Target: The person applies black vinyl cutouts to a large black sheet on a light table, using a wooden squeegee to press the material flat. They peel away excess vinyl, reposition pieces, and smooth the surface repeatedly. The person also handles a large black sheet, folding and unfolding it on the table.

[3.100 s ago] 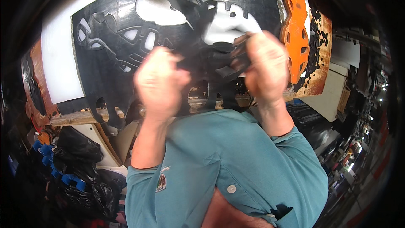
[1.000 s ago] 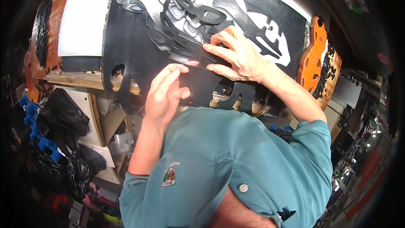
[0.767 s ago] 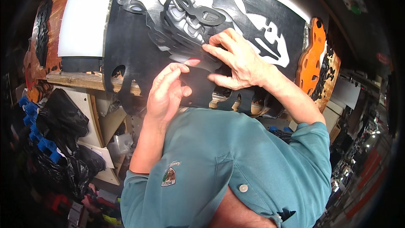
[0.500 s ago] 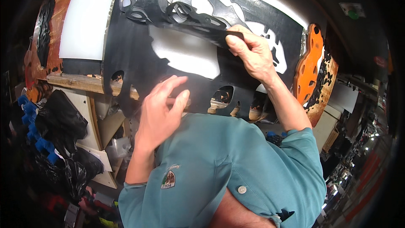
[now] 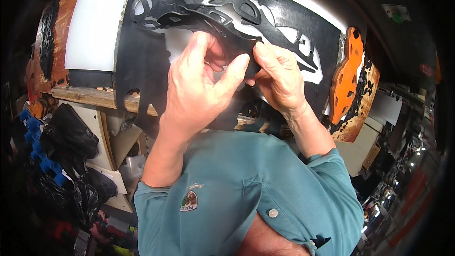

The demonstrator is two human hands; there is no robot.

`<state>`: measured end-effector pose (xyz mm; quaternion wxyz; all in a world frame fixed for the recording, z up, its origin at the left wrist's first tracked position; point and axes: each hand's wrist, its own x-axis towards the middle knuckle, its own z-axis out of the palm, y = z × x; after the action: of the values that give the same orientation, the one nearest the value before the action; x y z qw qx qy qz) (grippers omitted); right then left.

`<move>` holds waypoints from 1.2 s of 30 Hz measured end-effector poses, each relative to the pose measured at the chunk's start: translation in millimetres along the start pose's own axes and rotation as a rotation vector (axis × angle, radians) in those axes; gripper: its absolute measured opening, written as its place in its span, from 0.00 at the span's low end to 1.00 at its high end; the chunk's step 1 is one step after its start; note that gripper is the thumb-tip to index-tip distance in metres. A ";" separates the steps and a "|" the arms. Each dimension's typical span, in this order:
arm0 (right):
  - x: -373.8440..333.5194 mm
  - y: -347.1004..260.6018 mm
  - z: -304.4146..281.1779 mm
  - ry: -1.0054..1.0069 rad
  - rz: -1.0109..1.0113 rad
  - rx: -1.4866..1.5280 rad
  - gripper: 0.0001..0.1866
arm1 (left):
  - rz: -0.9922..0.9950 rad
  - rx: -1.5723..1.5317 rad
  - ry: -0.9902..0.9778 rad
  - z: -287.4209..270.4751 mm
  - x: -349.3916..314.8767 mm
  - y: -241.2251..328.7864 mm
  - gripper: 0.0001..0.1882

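A flexible black cut-out piece (image 5: 208,22) with oval and curved holes is lifted above a black sheet (image 5: 142,61) that has matching shaped openings. My right hand (image 5: 282,78) pinches the near right end of the piece between thumb and fingers. My left hand (image 5: 196,83) is up against the near edge of the piece, thumb and fingers spread apart. Its fingertips partly overlap the piece, and I cannot make out a firm grip there. Through the sheet's openings shows a white surface beneath.
An orange die-like plate (image 5: 345,76) with holes stands at the right, beside a rusty board with black scraps. A white board (image 5: 95,23) lies at the left above a wooden ledge (image 5: 95,96). Black plastic bags (image 5: 71,132) and blue pieces are at the lower left.
My left hand has moved up and right to the cut-out piece, beside my right hand. The piece has bent and swung; my right hand keeps hold of its end.
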<state>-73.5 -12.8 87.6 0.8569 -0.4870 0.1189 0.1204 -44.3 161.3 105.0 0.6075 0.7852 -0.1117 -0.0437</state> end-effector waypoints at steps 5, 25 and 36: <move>5.2 2.5 -2.2 -0.074 -0.123 -0.296 0.17 | -0.170 -0.177 -0.126 -16.8 3.9 -3.0 0.10; 16.1 15.6 -13.3 -0.028 -0.015 0.172 0.17 | -0.256 -0.749 -0.244 -37.5 1.9 -43.8 0.08; 19.1 -3.7 -12.3 0.030 -0.174 0.151 0.17 | -0.235 -0.491 0.148 -61.9 -21.8 -39.9 0.13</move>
<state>-55.3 -23.6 78.4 0.8965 -0.4311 0.0979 0.0289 -48.0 234.2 81.1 0.7769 0.6230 0.0388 -0.0822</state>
